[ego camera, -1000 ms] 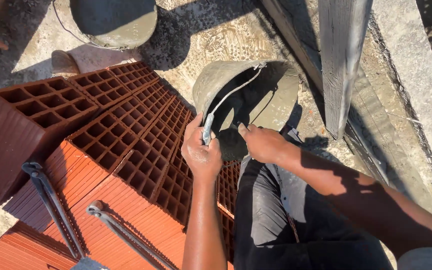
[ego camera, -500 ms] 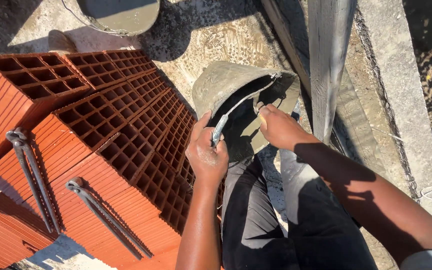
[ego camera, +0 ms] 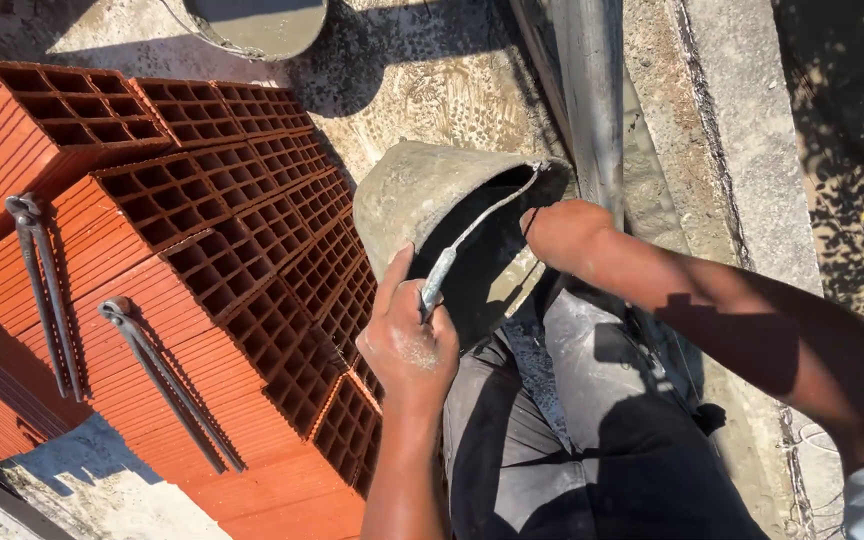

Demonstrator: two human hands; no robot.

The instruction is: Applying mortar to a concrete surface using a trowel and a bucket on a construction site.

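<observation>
Since the earlier frame, both tongs have slid toward nine o'clock. Ribbed orange hollow bricks fill that side. At centre, a mortar-crusted grey bucket tilts on the person's lap, right hand gripping its rim, left hand fingers clenched on its wire handle. Two dark metal tongs lie on the bricks.

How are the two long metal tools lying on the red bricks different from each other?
The left pincers lie nearly straight up the picture; the right pincers slant, handles running down to the right. The left pair sits nearer the stack's left edge; the right pair is nearer the left hand. Both are dark, closed and rest flat on the hollow bricks.
</observation>
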